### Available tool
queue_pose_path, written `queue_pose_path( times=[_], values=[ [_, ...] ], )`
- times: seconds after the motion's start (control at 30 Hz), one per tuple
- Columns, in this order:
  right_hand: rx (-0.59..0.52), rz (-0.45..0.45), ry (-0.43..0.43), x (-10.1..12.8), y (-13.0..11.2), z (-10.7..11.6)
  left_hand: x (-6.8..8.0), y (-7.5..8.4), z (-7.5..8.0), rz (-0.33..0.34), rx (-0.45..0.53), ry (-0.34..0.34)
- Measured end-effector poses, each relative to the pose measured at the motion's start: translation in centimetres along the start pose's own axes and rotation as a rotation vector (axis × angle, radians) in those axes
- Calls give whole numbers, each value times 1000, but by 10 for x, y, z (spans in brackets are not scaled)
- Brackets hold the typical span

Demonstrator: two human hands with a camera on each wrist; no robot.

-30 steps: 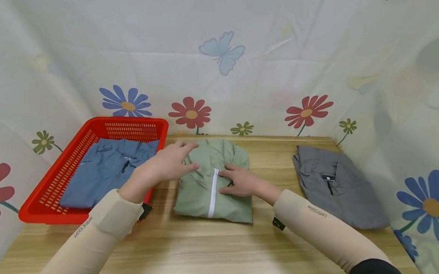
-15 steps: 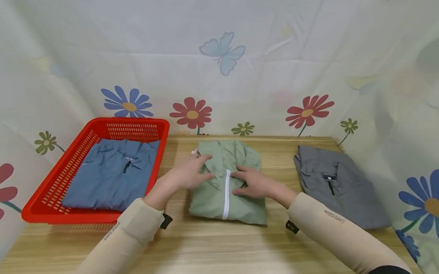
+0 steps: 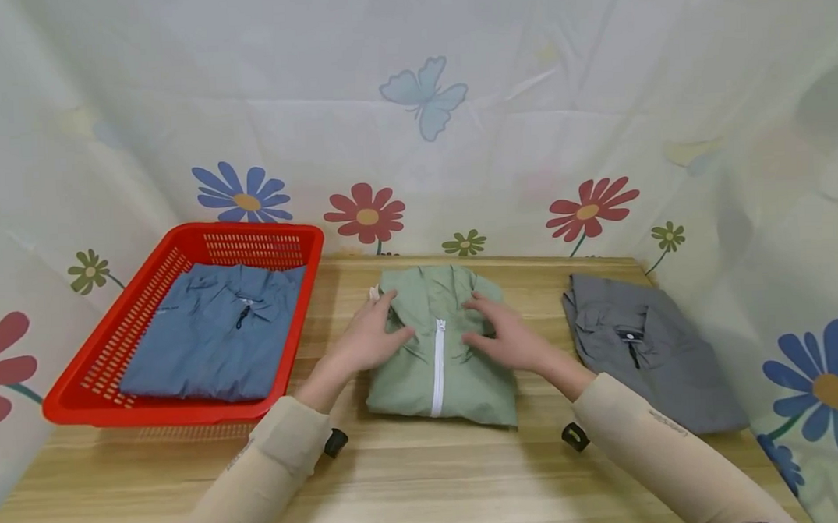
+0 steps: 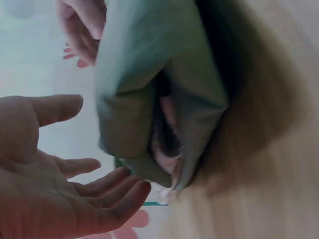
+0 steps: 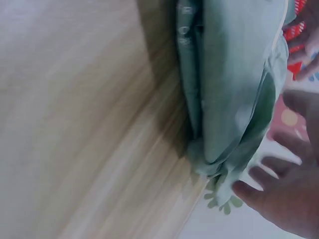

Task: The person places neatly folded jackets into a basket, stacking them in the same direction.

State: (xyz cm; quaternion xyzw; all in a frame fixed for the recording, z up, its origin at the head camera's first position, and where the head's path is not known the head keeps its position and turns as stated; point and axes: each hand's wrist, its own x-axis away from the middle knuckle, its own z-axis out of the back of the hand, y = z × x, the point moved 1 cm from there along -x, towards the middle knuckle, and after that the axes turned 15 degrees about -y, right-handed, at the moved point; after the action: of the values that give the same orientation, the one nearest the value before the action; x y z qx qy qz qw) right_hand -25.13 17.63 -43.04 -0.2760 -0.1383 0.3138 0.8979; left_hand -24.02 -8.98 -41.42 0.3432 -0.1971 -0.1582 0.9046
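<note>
A folded green jacket (image 3: 424,370) with a white zipper (image 3: 438,370) lies on the wooden table in the head view. My left hand (image 3: 372,340) is at its left side, thumb and fingers spread and relaxed. Over the right side hovers my right hand (image 3: 510,337), its fingers also spread. In the left wrist view the folded layers of the jacket (image 4: 144,59) open at the end, beside my left hand (image 4: 60,179). The right wrist view has my right hand (image 5: 294,184) beside the jacket's (image 5: 234,84) folded edge, with straight fingers.
At the left stands a red plastic basket (image 3: 187,414) with a folded blue garment (image 3: 212,341) in it. A folded grey garment (image 3: 648,361) lies at the right of the wooden table (image 3: 429,487). A flower-printed curtain (image 3: 513,156) hangs behind and at the sides.
The green jacket has shifted to the right, away from the basket. My left hand has moved right along with it. My right hand has moved off the zipper area toward the jacket's right side.
</note>
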Motion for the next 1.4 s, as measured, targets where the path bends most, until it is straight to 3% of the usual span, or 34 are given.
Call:
queue_pose_path(
  times=[0.13, 0.27, 0.47, 0.63, 0.73, 0.87, 1.13, 1.4],
  values=[
    [-91, -28, 176, 8, 10, 3, -1, -8, -4, -2, 59, 38],
    [-263, -117, 239, 16, 20, 4, 0, -13, -6, -14, 132, 93],
    [-529, -297, 168, 28, 27, 6, -2, -24, -7, 20, 236, 122],
    [-731, -381, 81, 31, 26, 6, -3, -30, -8, -1, 452, 59],
    [-756, -388, 68, 30, 26, 4, -1, -31, -9, 31, 539, 33],
    [-768, -379, 70, 27, 24, -2, 0, -33, -9, 77, 580, 22],
    [-745, -384, 135, 10, 23, -16, -3, -36, -8, 77, 569, 12],
    [-834, -401, 152, 8, 21, -19, -9, -38, -10, 55, 617, 21]
  ],
)
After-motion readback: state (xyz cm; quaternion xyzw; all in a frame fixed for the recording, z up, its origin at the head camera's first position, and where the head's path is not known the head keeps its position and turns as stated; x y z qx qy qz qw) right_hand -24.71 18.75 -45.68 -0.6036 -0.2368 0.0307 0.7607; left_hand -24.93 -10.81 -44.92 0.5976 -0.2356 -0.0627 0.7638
